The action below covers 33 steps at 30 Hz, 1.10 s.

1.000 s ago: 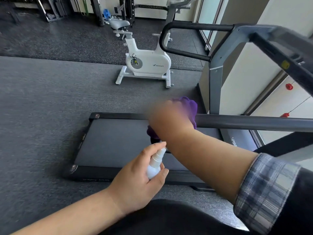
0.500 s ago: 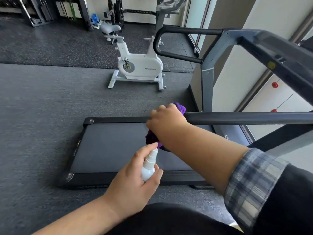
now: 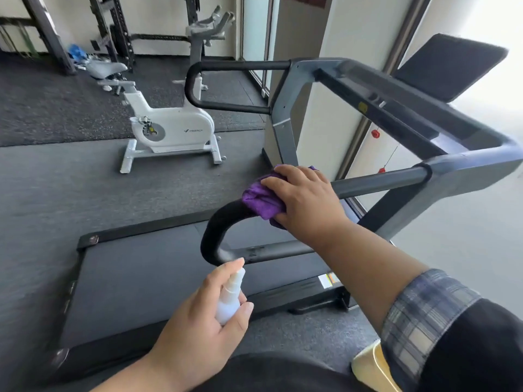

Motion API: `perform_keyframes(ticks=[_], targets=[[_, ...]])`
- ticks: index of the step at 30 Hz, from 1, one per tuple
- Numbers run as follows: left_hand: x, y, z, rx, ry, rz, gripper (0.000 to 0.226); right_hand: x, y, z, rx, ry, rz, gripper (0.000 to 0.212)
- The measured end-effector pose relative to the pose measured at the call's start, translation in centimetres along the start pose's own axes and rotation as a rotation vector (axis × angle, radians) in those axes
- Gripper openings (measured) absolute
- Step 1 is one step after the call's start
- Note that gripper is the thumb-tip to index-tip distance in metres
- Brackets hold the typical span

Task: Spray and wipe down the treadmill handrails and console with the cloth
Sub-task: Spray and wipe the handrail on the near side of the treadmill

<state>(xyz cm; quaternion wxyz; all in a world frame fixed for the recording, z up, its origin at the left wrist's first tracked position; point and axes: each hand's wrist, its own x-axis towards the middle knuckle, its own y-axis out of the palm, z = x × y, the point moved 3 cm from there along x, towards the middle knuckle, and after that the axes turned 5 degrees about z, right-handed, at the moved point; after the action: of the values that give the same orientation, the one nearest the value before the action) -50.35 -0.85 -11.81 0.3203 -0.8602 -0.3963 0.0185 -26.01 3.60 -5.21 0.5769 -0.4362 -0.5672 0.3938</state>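
Right hand (image 3: pixel 307 205) presses a crumpled purple microfibre cloth (image 3: pixel 261 200) onto the near black curved treadmill handrail (image 3: pixel 223 222), fingers curled over it. Below the handrail's bend, left hand (image 3: pixel 203 321) grips a small white spray bottle (image 3: pixel 230 299), forefinger on its nozzle.

One grey-framed treadmill (image 3: pixel 288 131) with two looped black handrails (image 3: pixel 215 236), one crumpled purple cloth (image 3: pixel 259 200), one small white spray bottle (image 3: pixel 229 301), one white exercise bike (image 3: pixel 172 131), two hands: left (image 3: pixel 198 332), right (image 3: pixel 305 202).
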Motion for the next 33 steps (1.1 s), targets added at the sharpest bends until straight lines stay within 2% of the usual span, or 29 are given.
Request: perform_keyframes(ticks=[4, 6, 20, 26, 30, 33], targets=[[0.7, 0.9, -0.1, 0.057, 0.015, 0.029, 0.076, -1.0, -0.3, -4.6, 0.027, 0.11, -0.044, 0.05], [1.1, 1.4, -0.4, 0.076, 0.014, 0.036, 0.076, -1.6, -0.3, -6.8, 0.027, 0.152, -0.058, 0.046], [5.1, 6.7, -3.0, 0.106, -0.025, 0.044, 0.073, -5.5, -1.5, -24.0, 0.089, 0.416, -0.135, 0.043], [6.5, 8.2, -4.0, 0.073, -0.037, 0.038, 0.071, -4.9, -0.4, -21.1, 0.079, 0.385, -0.178, 0.04], [6.7, 8.7, -4.2, 0.002, -0.079, 0.041, 0.058, -3.5, 0.1, -15.8, 0.071, 0.307, -0.127, 0.038], [6.3, 8.5, -4.2, -0.011, -0.113, 0.021, 0.057, -2.7, 0.4, -11.8, 0.055, 0.247, -0.085, 0.039]])
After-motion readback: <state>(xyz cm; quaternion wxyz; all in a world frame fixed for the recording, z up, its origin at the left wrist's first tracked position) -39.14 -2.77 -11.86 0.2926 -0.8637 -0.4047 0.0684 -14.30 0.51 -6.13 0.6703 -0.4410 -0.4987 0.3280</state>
